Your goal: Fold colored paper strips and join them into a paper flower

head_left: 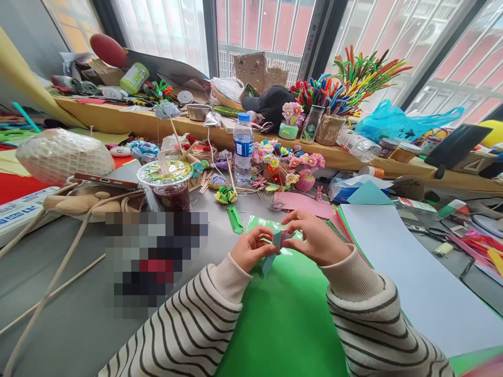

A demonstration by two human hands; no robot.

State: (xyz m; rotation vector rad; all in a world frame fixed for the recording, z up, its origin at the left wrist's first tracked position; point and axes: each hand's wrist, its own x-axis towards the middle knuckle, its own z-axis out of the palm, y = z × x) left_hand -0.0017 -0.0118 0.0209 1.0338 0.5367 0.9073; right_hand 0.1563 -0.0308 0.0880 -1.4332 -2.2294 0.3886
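Near the middle of the view, my left hand (255, 248) pinches a small folded piece of light blue paper (268, 263) between thumb and fingers. My right hand (314, 238) is closed at the upper right side of the same piece, its fingertips on a small pinkish part that is mostly hidden. Both hands are above a glossy green sheet (291, 319) on the grey table. Just beyond my left hand lies a folded green paper strip (234, 219), beside a green and yellow paper flower (226, 195).
A water bottle (243, 152) and a lidded drink cup (168, 183) stand behind and left of my hands. Large white sheets (408, 272) lie on the right, with scissors (434, 232) beyond them. Craft flowers (288, 162) crowd the back.
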